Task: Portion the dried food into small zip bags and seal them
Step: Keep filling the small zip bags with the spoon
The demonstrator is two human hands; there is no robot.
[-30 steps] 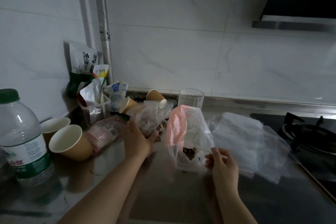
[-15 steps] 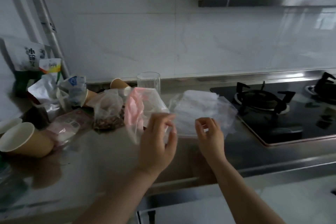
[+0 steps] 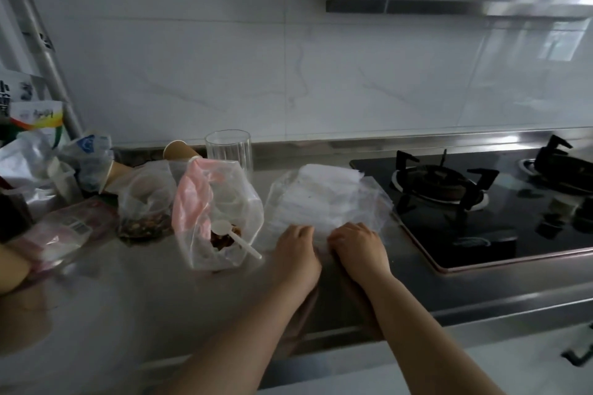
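Note:
A clear bag with a pink strip (image 3: 218, 212) stands open on the steel counter, holding a little dark dried food and a white plastic scoop (image 3: 236, 237). To its left sits a second clear bag of dried food (image 3: 144, 202). A stack of small clear zip bags (image 3: 324, 199) lies to the right, by the stove. My left hand (image 3: 296, 253) and my right hand (image 3: 361, 250) rest side by side on the stack's near edge, fingers curled down onto the plastic. Whether either pinches a bag is hidden by the fingers.
A drinking glass (image 3: 228, 151) and a tipped paper cup (image 3: 178, 151) stand behind the bags. Packets and wrappers (image 3: 64, 228) crowd the left end, with another paper cup (image 3: 12, 266) at the frame edge. A black gas hob (image 3: 481, 202) lies right; the counter edge (image 3: 417, 317) runs just below my wrists.
Both hands dropped from mid-air onto the near edge of the zip bag stack. My left hand let go of the pink-strip bag, which now stands alone with the scoop inside.

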